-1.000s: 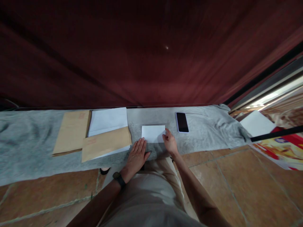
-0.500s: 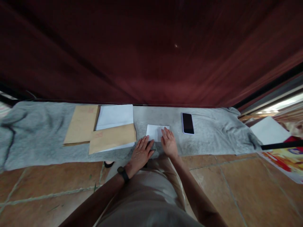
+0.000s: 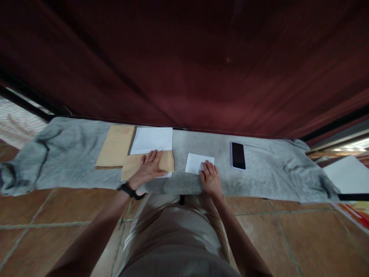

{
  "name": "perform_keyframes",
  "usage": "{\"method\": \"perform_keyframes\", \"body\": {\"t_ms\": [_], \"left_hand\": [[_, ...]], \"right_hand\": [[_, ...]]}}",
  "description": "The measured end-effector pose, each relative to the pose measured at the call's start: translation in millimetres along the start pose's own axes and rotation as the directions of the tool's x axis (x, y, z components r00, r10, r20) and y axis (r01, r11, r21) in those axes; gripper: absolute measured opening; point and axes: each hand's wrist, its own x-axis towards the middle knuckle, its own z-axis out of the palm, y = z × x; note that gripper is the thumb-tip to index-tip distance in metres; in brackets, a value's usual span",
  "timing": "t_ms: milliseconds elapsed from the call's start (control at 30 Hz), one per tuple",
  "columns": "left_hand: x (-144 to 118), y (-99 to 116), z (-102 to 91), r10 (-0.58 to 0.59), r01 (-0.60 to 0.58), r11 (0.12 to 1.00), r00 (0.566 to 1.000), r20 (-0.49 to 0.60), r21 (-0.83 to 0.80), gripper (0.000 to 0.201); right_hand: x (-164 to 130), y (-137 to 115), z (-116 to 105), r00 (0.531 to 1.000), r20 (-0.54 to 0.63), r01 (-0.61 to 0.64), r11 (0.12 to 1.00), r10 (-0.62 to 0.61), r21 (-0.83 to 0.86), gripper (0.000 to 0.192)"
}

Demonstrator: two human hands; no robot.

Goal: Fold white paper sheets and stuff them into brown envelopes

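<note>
Head view: 2 brown envelopes (image 3: 115, 146), 2 white sheets (image 3: 152, 139), 1 phone (image 3: 238, 155).

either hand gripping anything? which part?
Nothing gripped. Left hand lies flat on the brown paper envelope, near its middle. Right hand presses flat on the small white folded paper, at its near right corner.

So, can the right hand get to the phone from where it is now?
Probably yes. The right hand rests on the folded white paper, and the phone lies face up on the grey cloth just to its right, with nothing between them.
</note>
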Motion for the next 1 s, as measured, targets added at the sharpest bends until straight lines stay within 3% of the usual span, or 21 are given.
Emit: {"method": "perform_keyframes", "body": {"t_ms": [100,233,333,400,467,600,700,833,933,1000], "left_hand": [[4.0,-15.0,-6.8,0.080,-0.080,0.997,0.991,0.103,-0.003,0.108],[2.1,-11.7,-9.2,0.107,-0.111,0.993,0.989,0.099,0.029,0.113],[1.0,-8.8,-7.5,0.092,-0.095,0.995,0.992,0.081,0.035,0.117],[-0.2,-8.1,-6.3,0.079,-0.082,0.996,0.994,0.069,0.038,0.118],[-2.1,-7.1,-5.6,0.065,-0.068,0.997,0.996,0.059,0.046,0.118],[-7.1,-1.6,-6.7,0.056,-0.059,0.996,0.997,0.043,0.072,0.115],[-10.1,4.6,-9.0,0.077,-0.079,0.990,0.997,0.029,0.115,0.114],[-13.5,13.2,-13.6,0.159,-0.148,0.973,0.986,-0.052,0.178,0.120],[-16.6,21.1,-19.5,0.237,-0.208,0.958,0.961,-0.140,0.195,0.122],[-18.9,27.8,-24.7,0.279,-0.244,0.949,0.944,-0.175,0.200,0.120]], "right_hand": [[-0.3,-0.5,-1.7,1.000,-0.013,-0.008,1.000,0.008,0.023,0.046],[11.7,-14.9,-5.4,0.999,-0.044,-0.026,0.990,0.032,0.140,0.044],[33.6,-46.8,-0.9,0.999,0.013,-0.050,0.952,0.048,0.302,0.043],[50.6,-75.7,6.8,0.989,0.123,-0.121,0.925,0.081,0.360,0.041],[66.0,-104.3,16.2,0.961,0.265,-0.173,0.923,0.081,0.343,0.039],[87.4,-141.0,31.7,0.935,0.327,-0.245,0.919,0.140,0.310,0.023],[95.3,-145.5,36.5,0.924,0.323,-0.315,0.888,0.206,0.334,0.019],[92.7,-132.3,34.7,0.932,0.300,-0.326,0.834,0.205,0.445,0.020],[81.2,-117.5,27.5,0.955,0.214,-0.296,0.631,0.205,0.717,0.015],[71.9,-107.6,20.2,0.966,0.189,-0.256,0.524,0.178,0.812,0.014]]}}
